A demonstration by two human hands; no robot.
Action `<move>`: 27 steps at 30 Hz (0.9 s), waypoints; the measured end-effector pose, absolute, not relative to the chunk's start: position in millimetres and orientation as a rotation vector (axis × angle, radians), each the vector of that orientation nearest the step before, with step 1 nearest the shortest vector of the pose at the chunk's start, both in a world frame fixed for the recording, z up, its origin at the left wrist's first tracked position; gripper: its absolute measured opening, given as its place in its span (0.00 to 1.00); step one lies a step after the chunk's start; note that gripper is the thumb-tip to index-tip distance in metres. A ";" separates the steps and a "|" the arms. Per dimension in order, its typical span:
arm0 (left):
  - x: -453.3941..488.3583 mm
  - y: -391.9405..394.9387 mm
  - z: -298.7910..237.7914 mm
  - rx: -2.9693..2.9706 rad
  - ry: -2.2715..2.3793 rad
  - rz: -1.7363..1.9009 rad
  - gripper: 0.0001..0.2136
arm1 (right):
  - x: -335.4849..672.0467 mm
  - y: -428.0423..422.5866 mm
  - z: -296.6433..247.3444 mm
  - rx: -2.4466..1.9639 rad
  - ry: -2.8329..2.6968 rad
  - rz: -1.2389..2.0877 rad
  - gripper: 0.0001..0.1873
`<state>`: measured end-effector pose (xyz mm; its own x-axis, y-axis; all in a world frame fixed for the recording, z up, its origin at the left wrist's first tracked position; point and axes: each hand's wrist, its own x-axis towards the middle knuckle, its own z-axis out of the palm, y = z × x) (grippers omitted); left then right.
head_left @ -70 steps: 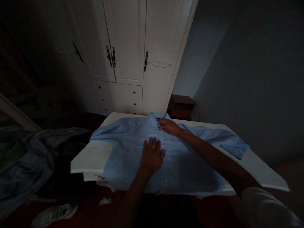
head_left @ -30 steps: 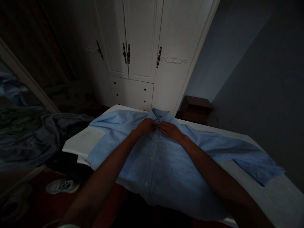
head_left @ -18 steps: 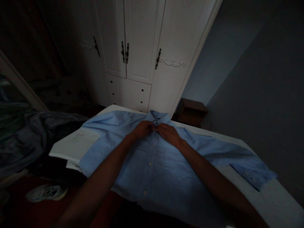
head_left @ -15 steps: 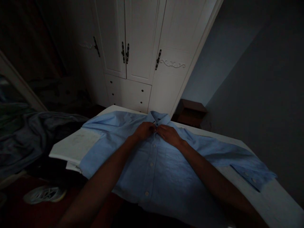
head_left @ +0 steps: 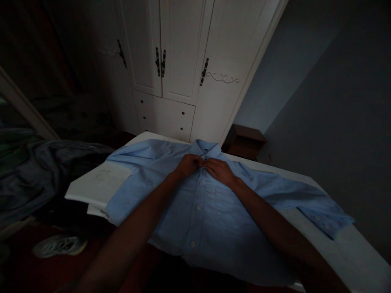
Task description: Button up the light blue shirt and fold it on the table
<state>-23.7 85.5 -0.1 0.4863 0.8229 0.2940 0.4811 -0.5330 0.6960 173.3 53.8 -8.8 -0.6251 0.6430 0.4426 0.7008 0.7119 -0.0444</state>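
A light blue button-up shirt (head_left: 201, 215) lies face up on a white board (head_left: 94, 185), collar at the far side, sleeves spread left and right. My left hand (head_left: 190, 164) and my right hand (head_left: 220, 171) meet just below the collar (head_left: 207, 148). Both have their fingers pinched on the shirt's front placket near the top button. Several white buttons run down the front toward me.
A white wardrobe (head_left: 189, 69) with dark handles and drawers stands behind the board. A brown bedside cabinet (head_left: 246, 140) sits to its right. Dark bedding (head_left: 39, 171) lies at the left. A pale shoe (head_left: 59, 245) rests on the red floor.
My left hand has left the shirt's middle, where it lay flat, and joined my right hand below the collar. Since then both hands have stayed pinched there; only the view shifted slightly.
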 end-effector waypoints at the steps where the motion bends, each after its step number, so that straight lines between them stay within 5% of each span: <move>1: -23.4 85.5 0.0 2.197 1.074 0.843 0.07 | 173.2 54.1 -9.6 -1.045 -2.485 -0.197 0.13; 27: -22.7 67.9 5.3 2.360 1.147 0.794 0.19 | 176.2 62.3 -19.1 -0.937 -2.293 -0.021 0.09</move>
